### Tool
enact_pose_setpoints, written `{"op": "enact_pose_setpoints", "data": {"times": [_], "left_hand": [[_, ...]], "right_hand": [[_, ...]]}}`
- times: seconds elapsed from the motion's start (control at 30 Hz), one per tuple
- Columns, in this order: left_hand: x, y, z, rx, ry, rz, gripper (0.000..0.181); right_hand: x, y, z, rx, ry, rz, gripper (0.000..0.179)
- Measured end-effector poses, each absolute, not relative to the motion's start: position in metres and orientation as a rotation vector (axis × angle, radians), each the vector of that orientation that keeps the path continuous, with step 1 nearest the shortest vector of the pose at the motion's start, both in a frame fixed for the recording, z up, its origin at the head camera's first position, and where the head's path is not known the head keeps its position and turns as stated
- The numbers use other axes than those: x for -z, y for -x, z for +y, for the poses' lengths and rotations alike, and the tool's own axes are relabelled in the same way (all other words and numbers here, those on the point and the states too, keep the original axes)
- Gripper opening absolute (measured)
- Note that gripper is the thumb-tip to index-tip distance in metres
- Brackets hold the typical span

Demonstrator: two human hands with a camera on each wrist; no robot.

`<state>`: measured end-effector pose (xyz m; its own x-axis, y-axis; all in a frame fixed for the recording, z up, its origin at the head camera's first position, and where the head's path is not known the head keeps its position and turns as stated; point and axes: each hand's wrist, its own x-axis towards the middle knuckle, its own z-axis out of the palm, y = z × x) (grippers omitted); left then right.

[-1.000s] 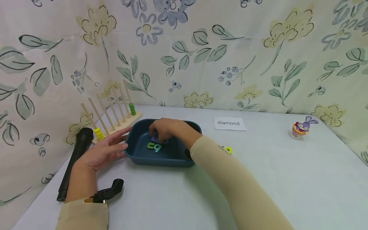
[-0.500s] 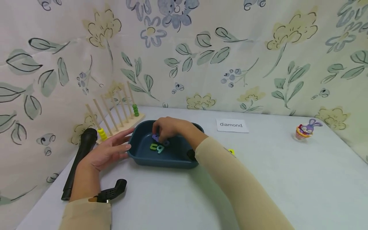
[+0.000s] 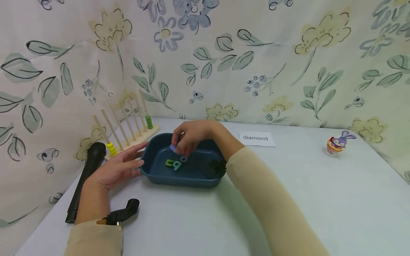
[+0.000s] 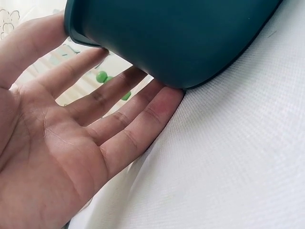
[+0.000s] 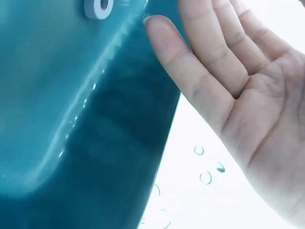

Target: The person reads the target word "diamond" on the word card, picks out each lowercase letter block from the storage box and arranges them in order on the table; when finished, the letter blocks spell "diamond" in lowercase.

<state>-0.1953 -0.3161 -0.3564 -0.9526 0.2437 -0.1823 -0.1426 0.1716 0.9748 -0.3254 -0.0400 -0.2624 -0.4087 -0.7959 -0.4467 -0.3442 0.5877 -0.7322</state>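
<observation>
A dark teal plastic basin [image 3: 182, 182] stands on the white tabletop. My left hand [image 3: 121, 166] touches its left end, fingers spread and fairly straight; in the left wrist view the fingertips meet the basin wall [image 4: 190, 43]. Over the basin, my right hand [image 3: 195, 137] pinches a purple toy letter [image 3: 174, 148] between thumb and fingers; which letter it is cannot be made out. On the basin floor lie a lime-green letter [image 3: 169, 163], a light teal letter [image 3: 177, 165] and a blue ring-shaped letter [image 3: 183, 159]. The right wrist view shows part of a pale ring-shaped piece [image 5: 98, 7].
Behind the left hand is a wooden peg abacus [image 3: 137, 138] with yellow and green beads. A long black flashlight-like object [image 3: 84, 181] lies at the left. A card reading "diamond" [image 3: 257, 138] lies beyond the basin, and a rabbit-topped toy cup [image 3: 336, 144] stands far right.
My right hand has risen off the basin floor with the purple letter, uncovering the blue one. The right forearm now hides the yellow piece beside the basin. My left hand stays put.
</observation>
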Motion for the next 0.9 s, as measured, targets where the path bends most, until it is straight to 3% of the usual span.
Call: {"op": "enact_pose_setpoints", "data": {"times": [0.9], "left_hand": [[0.358, 0.197, -0.321, -1.877, -0.192, 2.107, 0.070]], "right_hand": [[0.237, 0.308, 0.003, 0.436, 0.727, 2.207, 0.034]]}}
